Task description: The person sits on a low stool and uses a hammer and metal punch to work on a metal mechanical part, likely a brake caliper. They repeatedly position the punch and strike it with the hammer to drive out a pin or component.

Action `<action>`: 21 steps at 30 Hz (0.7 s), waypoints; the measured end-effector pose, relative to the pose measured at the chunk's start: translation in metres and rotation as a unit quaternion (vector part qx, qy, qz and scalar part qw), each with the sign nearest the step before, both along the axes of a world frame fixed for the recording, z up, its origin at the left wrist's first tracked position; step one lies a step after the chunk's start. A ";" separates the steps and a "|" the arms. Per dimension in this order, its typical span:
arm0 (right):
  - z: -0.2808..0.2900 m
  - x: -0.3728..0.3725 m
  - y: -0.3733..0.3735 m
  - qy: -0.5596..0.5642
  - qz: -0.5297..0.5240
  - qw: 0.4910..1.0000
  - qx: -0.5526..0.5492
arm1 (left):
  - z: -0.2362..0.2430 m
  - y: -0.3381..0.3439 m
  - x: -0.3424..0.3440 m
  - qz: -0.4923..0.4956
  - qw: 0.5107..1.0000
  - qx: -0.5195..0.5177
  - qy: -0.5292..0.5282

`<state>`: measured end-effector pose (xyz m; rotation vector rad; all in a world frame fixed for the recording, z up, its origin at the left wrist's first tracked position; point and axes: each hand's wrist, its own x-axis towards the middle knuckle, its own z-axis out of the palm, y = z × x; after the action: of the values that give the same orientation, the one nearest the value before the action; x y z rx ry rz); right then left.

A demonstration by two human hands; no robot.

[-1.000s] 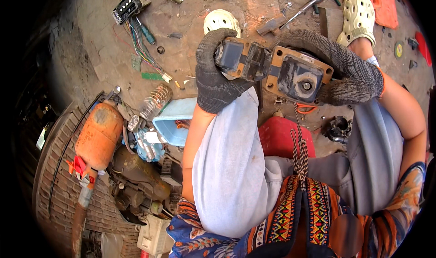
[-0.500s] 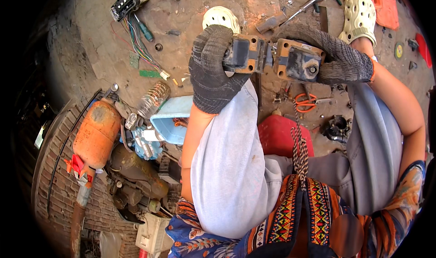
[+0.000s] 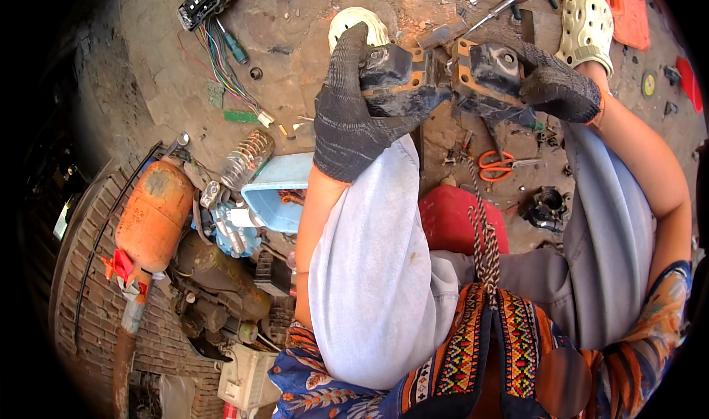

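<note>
littered floor [image 3: 159, 72], blocky parts [image 3: 399, 87] [image 3: 493, 66] between gloved hands [image 3: 346, 127] [image 3: 563, 88]

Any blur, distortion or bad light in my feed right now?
Head view: left hand, right hand, left block and right block look fairly sharp; same view, bricks bow near the left rim and corners go black; same view, a round patch over the shirt is blurred; light looks soft.

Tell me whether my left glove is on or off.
On: a dark knit glove covers the left hand, which holds a dark block, and bare forearm shows past the cuff.
</note>
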<state>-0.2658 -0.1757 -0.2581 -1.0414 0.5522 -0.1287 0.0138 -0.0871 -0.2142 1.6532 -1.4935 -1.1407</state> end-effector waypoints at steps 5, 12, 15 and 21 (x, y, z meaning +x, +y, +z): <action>0.007 0.015 -0.002 0.016 -0.102 0.951 0.292 | -0.017 0.002 0.003 0.013 0.986 0.060 0.153; -0.008 0.009 -0.002 0.012 -0.077 0.962 0.262 | -0.012 0.006 0.005 -0.015 0.997 -0.002 0.079; -0.006 0.011 -0.005 0.037 -0.066 0.982 0.174 | -0.012 0.007 0.005 -0.007 0.997 -0.024 0.079; -0.018 0.017 -0.013 0.110 0.039 0.958 -0.262 | -0.011 0.006 0.005 -0.030 0.999 -0.039 0.014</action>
<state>-0.2489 -0.1883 -0.2760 -1.6065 0.6965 -0.0920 0.0187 -0.0809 -0.2255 1.5438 -1.5580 -1.1187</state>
